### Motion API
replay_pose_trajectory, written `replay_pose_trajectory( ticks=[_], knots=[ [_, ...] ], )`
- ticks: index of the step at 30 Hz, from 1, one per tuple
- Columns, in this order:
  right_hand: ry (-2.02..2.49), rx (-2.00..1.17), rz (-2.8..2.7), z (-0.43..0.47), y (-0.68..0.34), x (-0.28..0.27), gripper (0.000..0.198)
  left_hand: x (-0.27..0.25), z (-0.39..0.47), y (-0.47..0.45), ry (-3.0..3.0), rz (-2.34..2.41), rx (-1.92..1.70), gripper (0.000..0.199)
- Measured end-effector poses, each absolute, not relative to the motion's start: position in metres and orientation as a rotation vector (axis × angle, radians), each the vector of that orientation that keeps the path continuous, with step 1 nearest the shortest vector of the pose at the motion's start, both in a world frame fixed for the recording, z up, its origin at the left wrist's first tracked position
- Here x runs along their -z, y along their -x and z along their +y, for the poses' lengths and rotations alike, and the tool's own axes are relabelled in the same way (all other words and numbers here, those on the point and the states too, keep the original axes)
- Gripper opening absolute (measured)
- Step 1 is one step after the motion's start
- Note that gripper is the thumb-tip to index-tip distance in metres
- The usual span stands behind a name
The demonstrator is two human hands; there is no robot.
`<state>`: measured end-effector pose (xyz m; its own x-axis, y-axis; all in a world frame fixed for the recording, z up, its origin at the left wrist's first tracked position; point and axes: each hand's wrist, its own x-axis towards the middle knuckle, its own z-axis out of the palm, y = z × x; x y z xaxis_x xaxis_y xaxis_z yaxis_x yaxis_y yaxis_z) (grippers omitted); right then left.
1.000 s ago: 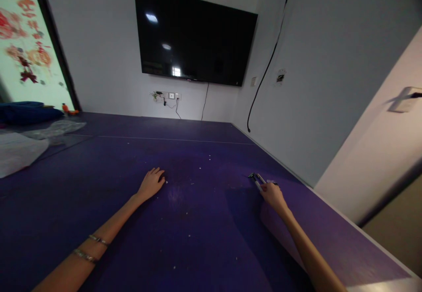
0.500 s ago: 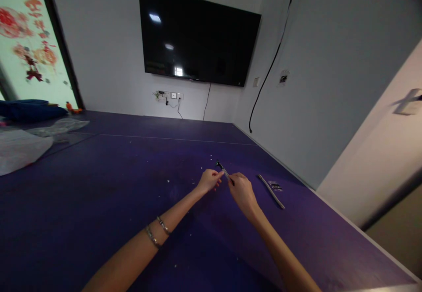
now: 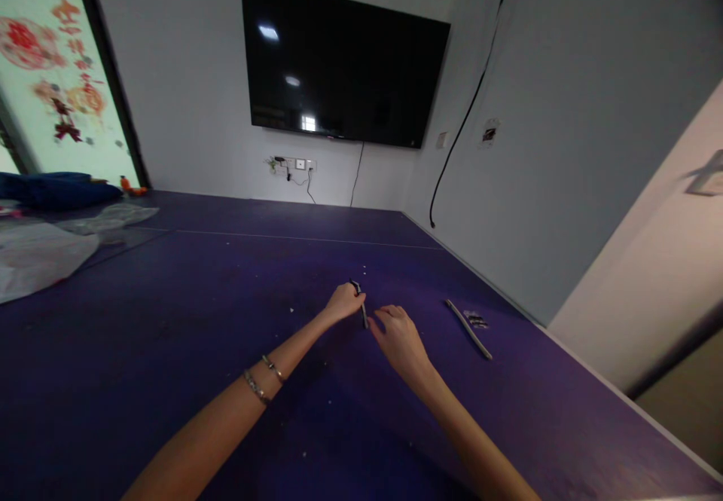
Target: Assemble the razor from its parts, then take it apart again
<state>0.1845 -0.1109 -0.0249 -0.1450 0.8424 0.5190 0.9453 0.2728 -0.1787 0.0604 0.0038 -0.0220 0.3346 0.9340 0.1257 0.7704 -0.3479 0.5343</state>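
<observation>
My left hand (image 3: pixel 346 303) is closed, its thumb and fingers pinching a slim silver-and-black tool (image 3: pixel 364 313), shaped like a razor. The wider dark head of this tool pokes out above my fingers, and its thin handle points down toward me. Just right of the handle's lower end, my right hand (image 3: pixel 402 341) has its thumb and fingers apart with nothing visible between them. The thumb is close to the handle; whether it touches I cannot tell. To the right, a slightly bent greyish rod (image 3: pixel 468 329) lies by a small clear packet (image 3: pixel 476 319) with dark pieces.
The purple surface (image 3: pixel 237 350) is dotted with small white bits. Translucent plastic sheeting (image 3: pixel 45 256) and a dark blue cloth (image 3: pixel 53 190) lie at the far left. A black cable (image 3: pixel 460 124) hangs along the right wall. A television (image 3: pixel 344 64) hangs on the wall ahead.
The tool has passed from my right hand's grip into my left, turning more upright. My right hand has let go and its fingers have spread. The left hand has shifted slightly left.
</observation>
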Motion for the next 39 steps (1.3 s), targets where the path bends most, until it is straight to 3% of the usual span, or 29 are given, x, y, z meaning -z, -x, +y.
replay_pose_trajectory(
  ticks=[7, 15, 25, 32, 39],
  knots=[
    [1.85, 0.242, -1.813, -0.108, -0.274, 0.019, 0.033, 0.028, 0.048, -0.007, -2.365, 1.618, -0.255, 0.025],
    [2.17, 0.189, -1.688, -0.113, -0.364, 0.03, 0.032, 0.042, 0.057, 0.003, -2.399, 1.688, -0.111, 0.029],
    [2.292, 0.081, -1.727, -0.103, -0.408, 0.046, 0.021, 0.044, 0.052, -0.001, -2.352, 1.768, -0.119, 0.036],
    [2.354, -0.036, -1.777, -0.093, -0.431, 0.066, 0.026, 0.042, 0.032, 0.011, -2.262, 1.804, -0.13, 0.049],
    [2.342, -0.108, -1.865, -0.086, -0.44, 0.081, 0.031, 0.048, 0.01, 0.013, -2.247, 1.803, -0.082, 0.042]
  ],
)
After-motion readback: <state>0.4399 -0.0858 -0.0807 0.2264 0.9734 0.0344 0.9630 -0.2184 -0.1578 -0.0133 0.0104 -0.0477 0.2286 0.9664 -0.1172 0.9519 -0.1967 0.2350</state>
